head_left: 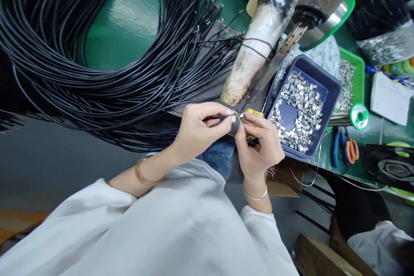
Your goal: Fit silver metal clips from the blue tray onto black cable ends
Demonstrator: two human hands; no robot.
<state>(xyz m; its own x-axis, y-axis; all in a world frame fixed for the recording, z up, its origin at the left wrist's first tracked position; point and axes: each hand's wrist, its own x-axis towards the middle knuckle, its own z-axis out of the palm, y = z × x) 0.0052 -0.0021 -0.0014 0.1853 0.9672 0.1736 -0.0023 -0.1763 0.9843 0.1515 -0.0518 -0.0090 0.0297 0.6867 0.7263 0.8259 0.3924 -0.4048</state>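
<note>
My left hand [197, 131] pinches a black cable [217, 117] near its stripped end, in front of my body. Close against it, my right hand [260, 142] has its thumb and forefinger pressed together at the cable's tip, on something too small to make out. A yellow-handled tool [254, 113] lies just behind the right fingers, partly hidden by them. To the right of that hand stands a dark blue tray [330, 90] holding many small silver metal pieces [302, 108]. A large bundle of black cables [129, 82] spreads over the table at the left, its ends close behind my hands.
A plastic-wrapped tube [255, 51] slants above my hands on the green table [129, 17]. Rightward are a green tray [358, 73], a solder spool [359, 116], blue-handled pliers [336, 148], orange-handled cutters [352, 151] and a white pad [390, 97]. Another person's sleeve [380, 246] shows at lower right.
</note>
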